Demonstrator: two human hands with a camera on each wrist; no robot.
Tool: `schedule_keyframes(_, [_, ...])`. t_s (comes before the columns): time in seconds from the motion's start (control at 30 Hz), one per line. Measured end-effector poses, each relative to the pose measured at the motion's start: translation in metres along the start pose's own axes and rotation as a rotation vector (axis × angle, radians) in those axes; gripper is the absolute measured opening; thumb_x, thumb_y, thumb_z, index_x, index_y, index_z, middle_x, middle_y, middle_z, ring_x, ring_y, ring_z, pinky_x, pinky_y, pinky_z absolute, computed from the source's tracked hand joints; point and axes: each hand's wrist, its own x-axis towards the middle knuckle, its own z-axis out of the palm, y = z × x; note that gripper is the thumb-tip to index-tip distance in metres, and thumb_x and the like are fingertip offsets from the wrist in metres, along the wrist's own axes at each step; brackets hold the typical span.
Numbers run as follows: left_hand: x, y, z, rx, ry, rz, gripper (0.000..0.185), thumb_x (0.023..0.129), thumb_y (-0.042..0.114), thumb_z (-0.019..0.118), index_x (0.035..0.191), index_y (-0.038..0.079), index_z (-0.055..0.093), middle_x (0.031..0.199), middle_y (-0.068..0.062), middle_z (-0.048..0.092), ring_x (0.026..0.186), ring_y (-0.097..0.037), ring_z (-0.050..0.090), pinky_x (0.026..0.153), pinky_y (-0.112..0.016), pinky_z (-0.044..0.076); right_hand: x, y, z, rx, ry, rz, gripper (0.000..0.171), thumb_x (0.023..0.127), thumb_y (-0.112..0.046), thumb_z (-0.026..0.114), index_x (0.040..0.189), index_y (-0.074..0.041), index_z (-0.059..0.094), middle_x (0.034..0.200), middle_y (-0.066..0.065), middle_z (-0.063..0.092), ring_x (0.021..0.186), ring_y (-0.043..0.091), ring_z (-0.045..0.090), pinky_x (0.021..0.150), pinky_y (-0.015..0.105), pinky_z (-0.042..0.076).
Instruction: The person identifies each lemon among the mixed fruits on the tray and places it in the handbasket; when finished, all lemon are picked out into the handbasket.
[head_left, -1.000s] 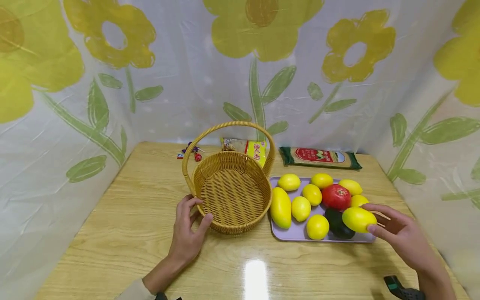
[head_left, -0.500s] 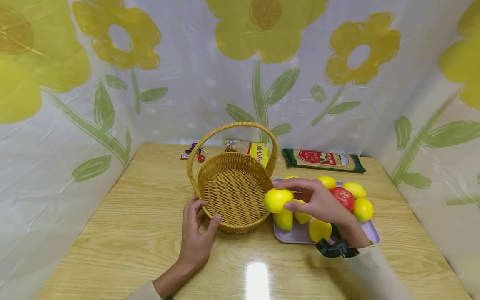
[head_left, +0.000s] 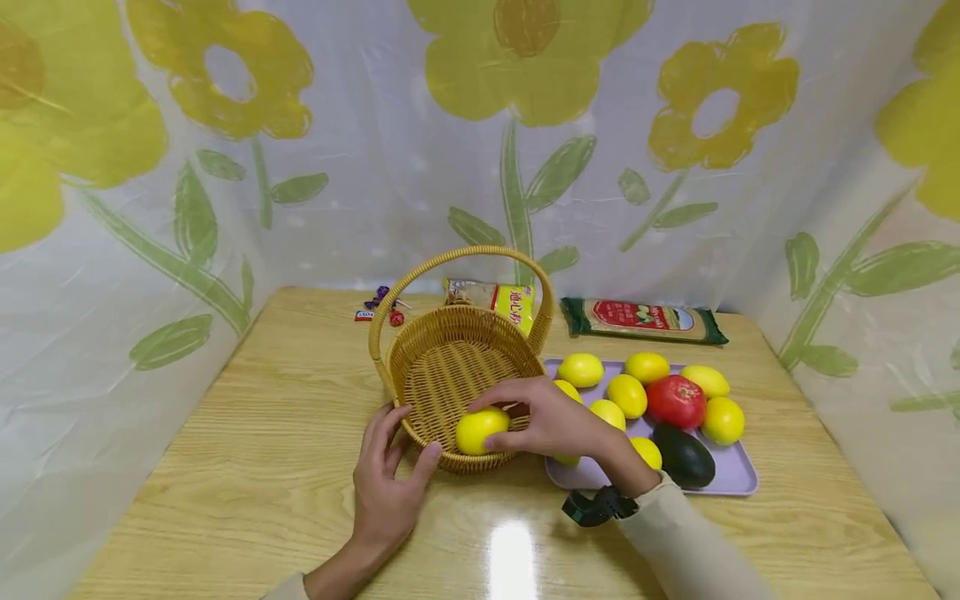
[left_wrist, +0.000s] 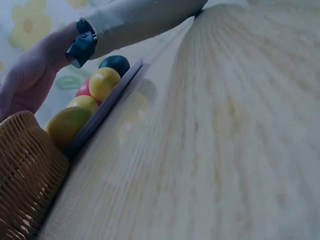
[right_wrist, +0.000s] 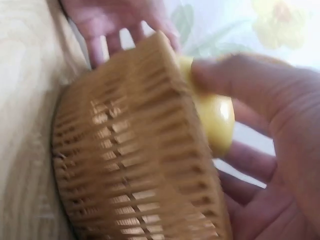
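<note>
A woven wicker basket with an arched handle stands mid-table. My right hand reaches over its near rim and grips a yellow lemon low inside the basket; the right wrist view shows the lemon between thumb and fingers beside the basket wall. My left hand rests against the basket's near-left outer wall, fingers fairly straight. A lilac tray to the right carries several lemons, a red tomato and a dark avocado.
Two food packets lie at the table's back edge: a yellow one behind the basket and a green-and-red one. Small wrapped sweets lie back left. Flowered plastic sheeting walls in three sides of the table.
My right hand carried the lemon from the tray's right end leftward, over the basket rim and down into the basket. The left hand stayed at the basket.
</note>
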Motion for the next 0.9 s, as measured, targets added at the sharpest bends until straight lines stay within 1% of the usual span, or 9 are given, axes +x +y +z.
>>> schedule_keyframes(0.1, [0.001, 0.001, 0.001, -0.052, 0.013, -0.002, 0.06, 0.099, -0.003, 0.077, 0.155, 0.008, 0.057, 0.167, -0.027, 0.039, 0.155, -0.043, 0.044, 0.123, -0.03, 0.048, 0.003, -0.004, 0.004, -0.031, 0.017, 0.001, 0.042, 0.098, -0.025, 0.086, 0.138, -0.02, 0.075, 0.138, -0.004, 0.076, 0.125, 0.014, 0.072, 0.103, 0.033, 0.066])
schedule_keyframes(0.23, [0.001, 0.002, 0.002, -0.101, 0.019, -0.045, 0.062, 0.099, -0.005, 0.077, 0.157, 0.002, 0.055, 0.171, -0.024, 0.037, 0.156, -0.039, 0.043, 0.123, -0.032, 0.047, 0.002, -0.005, 0.003, 0.051, 0.013, 0.003, 0.042, 0.1, -0.023, 0.085, 0.14, -0.012, 0.075, 0.136, 0.002, 0.077, 0.125, 0.023, 0.074, 0.109, 0.039, 0.064])
schedule_keyframes(0.4, [-0.003, 0.002, 0.001, -0.125, 0.047, -0.107, 0.062, 0.098, -0.006, 0.078, 0.156, 0.002, 0.058, 0.173, -0.017, 0.036, 0.158, -0.036, 0.042, 0.12, -0.027, 0.05, -0.019, 0.0, -0.017, 0.136, 0.05, 0.023, 0.04, 0.101, -0.018, 0.082, 0.14, -0.014, 0.075, 0.138, 0.001, 0.077, 0.125, 0.021, 0.075, 0.11, 0.05, 0.063])
schedule_keyframes(0.5, [-0.006, 0.001, 0.001, -0.113, 0.058, -0.123, 0.061, 0.098, -0.005, 0.078, 0.155, 0.007, 0.06, 0.173, -0.015, 0.036, 0.157, -0.035, 0.044, 0.118, -0.025, 0.051, -0.051, 0.01, -0.042, 0.179, 0.144, 0.026, 0.039, 0.102, -0.007, 0.079, 0.141, -0.01, 0.074, 0.14, 0.009, 0.076, 0.126, 0.023, 0.074, 0.11, 0.048, 0.063])
schedule_keyframes(0.6, [-0.008, 0.001, 0.003, -0.115, 0.06, -0.117, 0.062, 0.098, -0.005, 0.078, 0.155, 0.01, 0.061, 0.173, -0.017, 0.037, 0.156, -0.034, 0.045, 0.118, -0.026, 0.051, -0.094, 0.02, -0.072, 0.172, 0.278, 0.051, 0.039, 0.1, 0.004, 0.075, 0.139, -0.002, 0.073, 0.139, 0.015, 0.075, 0.127, 0.025, 0.074, 0.109, 0.038, 0.063])
schedule_keyframes(0.7, [-0.008, 0.001, 0.004, -0.132, 0.062, -0.096, 0.063, 0.097, -0.008, 0.078, 0.156, 0.009, 0.06, 0.172, -0.019, 0.038, 0.155, -0.028, 0.047, 0.118, -0.027, 0.051, -0.144, 0.03, -0.098, 0.133, 0.418, 0.111, 0.038, 0.099, 0.011, 0.072, 0.137, 0.004, 0.072, 0.138, 0.013, 0.076, 0.124, 0.021, 0.075, 0.103, 0.028, 0.065])
schedule_keyframes(0.77, [-0.007, 0.002, 0.004, -0.142, 0.063, -0.08, 0.064, 0.096, -0.01, 0.077, 0.155, 0.007, 0.06, 0.171, -0.021, 0.039, 0.154, -0.021, 0.049, 0.118, -0.028, 0.051, -0.176, 0.039, -0.111, 0.099, 0.512, 0.159, 0.038, 0.099, 0.013, 0.071, 0.136, 0.008, 0.07, 0.136, 0.006, 0.078, 0.121, 0.014, 0.075, 0.1, 0.023, 0.064])
schedule_keyframes(0.87, [-0.005, 0.002, 0.003, -0.156, 0.063, -0.053, 0.064, 0.095, -0.012, 0.077, 0.155, 0.005, 0.06, 0.17, -0.023, 0.039, 0.152, -0.017, 0.051, 0.117, -0.029, 0.052, -0.215, 0.055, -0.123, 0.087, 0.65, 0.2, 0.037, 0.099, 0.016, 0.069, 0.136, 0.014, 0.068, 0.13, 0.004, 0.08, 0.117, 0.013, 0.077, 0.096, 0.018, 0.064])
schedule_keyframes(0.9, [-0.004, 0.002, 0.003, -0.162, 0.06, -0.044, 0.064, 0.095, -0.013, 0.076, 0.155, 0.004, 0.059, 0.17, -0.023, 0.039, 0.153, -0.019, 0.051, 0.117, -0.031, 0.052, -0.225, 0.06, -0.125, 0.068, 0.687, 0.217, 0.036, 0.099, 0.016, 0.069, 0.135, 0.015, 0.067, 0.127, 0.003, 0.081, 0.115, 0.013, 0.077, 0.095, 0.017, 0.064])
